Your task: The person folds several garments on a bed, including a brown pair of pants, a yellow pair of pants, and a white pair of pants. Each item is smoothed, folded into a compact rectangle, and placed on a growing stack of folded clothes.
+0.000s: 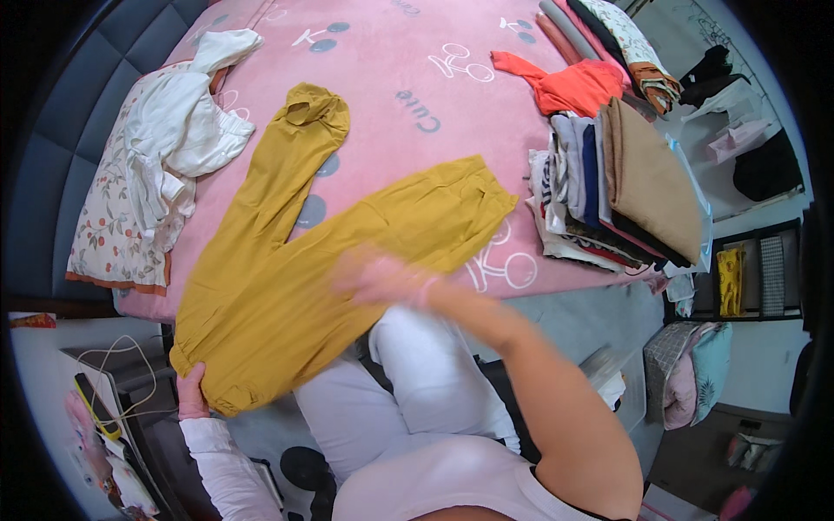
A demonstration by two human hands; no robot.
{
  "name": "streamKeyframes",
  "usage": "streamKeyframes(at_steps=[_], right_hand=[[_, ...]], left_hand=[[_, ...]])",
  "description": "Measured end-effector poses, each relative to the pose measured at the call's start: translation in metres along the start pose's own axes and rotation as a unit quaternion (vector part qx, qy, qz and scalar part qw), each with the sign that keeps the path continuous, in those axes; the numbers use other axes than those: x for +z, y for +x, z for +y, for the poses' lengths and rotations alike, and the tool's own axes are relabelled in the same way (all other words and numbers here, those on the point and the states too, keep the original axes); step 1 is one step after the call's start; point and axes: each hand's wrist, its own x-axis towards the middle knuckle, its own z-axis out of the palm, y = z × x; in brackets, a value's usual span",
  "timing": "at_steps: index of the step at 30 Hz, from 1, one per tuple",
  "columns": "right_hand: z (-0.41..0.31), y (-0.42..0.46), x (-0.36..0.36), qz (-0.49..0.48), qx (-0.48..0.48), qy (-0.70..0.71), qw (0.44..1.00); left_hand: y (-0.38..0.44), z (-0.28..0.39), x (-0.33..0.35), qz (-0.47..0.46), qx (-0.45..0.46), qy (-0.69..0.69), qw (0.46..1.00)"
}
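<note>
Mustard-yellow trousers [280, 267] lie spread on a pink patterned bed cover [404, 84], their elastic waistband towards the lower left and the legs pointing up and to the right. One leg end is bunched at the top. My left hand [193, 391] pinches the waistband's corner at the bed's near edge, the thumb on top of the cloth. My right hand [384, 277], blurred by motion, is over the middle of the trousers with nothing visible in it; its finger positions are unclear.
White crumpled clothes [176, 124] lie on a floral pillow [104, 234] at the left. A folded clothes stack [651, 182] stands at the right, beside an orange-red garment [580, 88]. A corded yellow-black device [98, 407] is at lower left.
</note>
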Motion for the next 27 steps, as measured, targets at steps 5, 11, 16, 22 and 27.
streamKeyframes(at_steps=[5,11,16,22,27], right_hand=[[0.096,-0.156,-0.095,0.056,0.475,-0.225,0.849],[0.114,-0.156,-0.077,0.319,0.512,-0.184,0.776],[0.132,-0.157,-0.065,0.324,0.492,-0.146,0.795],[0.144,-0.148,-0.097,0.392,0.496,0.034,0.774],[0.120,-0.153,-0.067,0.431,0.531,0.034,0.729]], left_hand=[[0.013,0.004,0.018,0.004,-0.013,-0.016,1.000],[0.015,0.001,0.036,0.003,0.008,-0.069,0.998],[0.003,0.017,0.035,-0.029,-0.001,-0.049,0.998],[0.025,-0.006,0.028,0.031,0.049,-0.094,0.994],[0.023,-0.013,0.030,0.040,0.013,-0.116,0.992]])
